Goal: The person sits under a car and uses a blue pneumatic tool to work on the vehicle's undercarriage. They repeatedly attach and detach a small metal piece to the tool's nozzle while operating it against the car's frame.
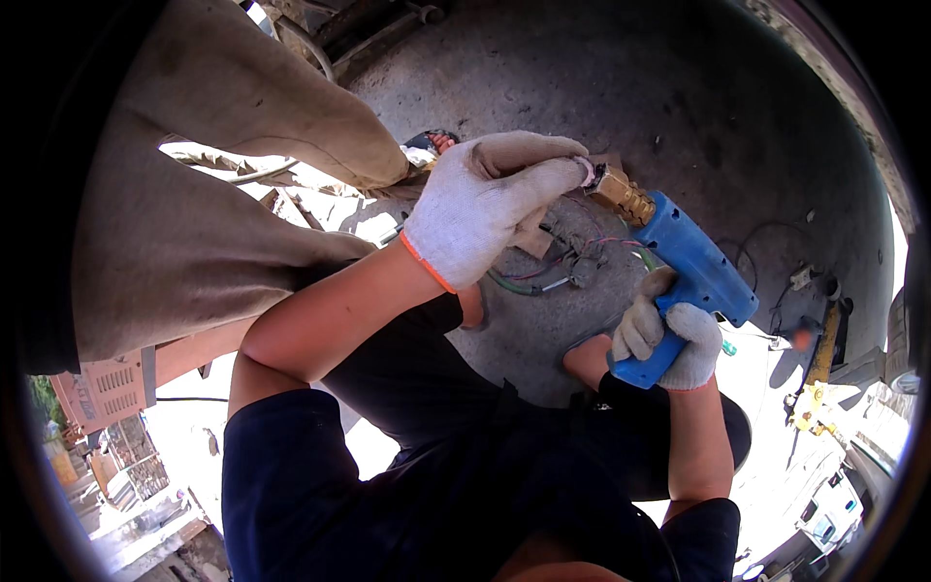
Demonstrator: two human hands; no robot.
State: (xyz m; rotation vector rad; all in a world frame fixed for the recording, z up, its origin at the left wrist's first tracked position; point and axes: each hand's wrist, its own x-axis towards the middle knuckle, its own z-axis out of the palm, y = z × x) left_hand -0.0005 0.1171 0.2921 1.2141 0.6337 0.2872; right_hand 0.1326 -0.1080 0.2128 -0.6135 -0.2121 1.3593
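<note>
My left hand [490, 204], in a white knitted glove with an orange cuff, pinches a small pale ring-like piece [589, 173] at the tip of a brass fitting [621, 196]. The fitting is on the front of a blue pistol-shaped tool [698, 267], held at an upward slant. My right hand [689, 344], also gloved, is wrapped round the tool's handle below. Beneath both hands, coloured wires and a green hose [524, 286] lie on the grey floor [485, 78] beside a piece of cardboard [531, 240].
Brown heavy fabric [165, 223] hangs close at my left, near a pinkish vented metal box [109, 393]. My feet and knees are below. A yellow metal device [822, 369] and a cable plug [801, 276] lie at the right, inside a curved edge.
</note>
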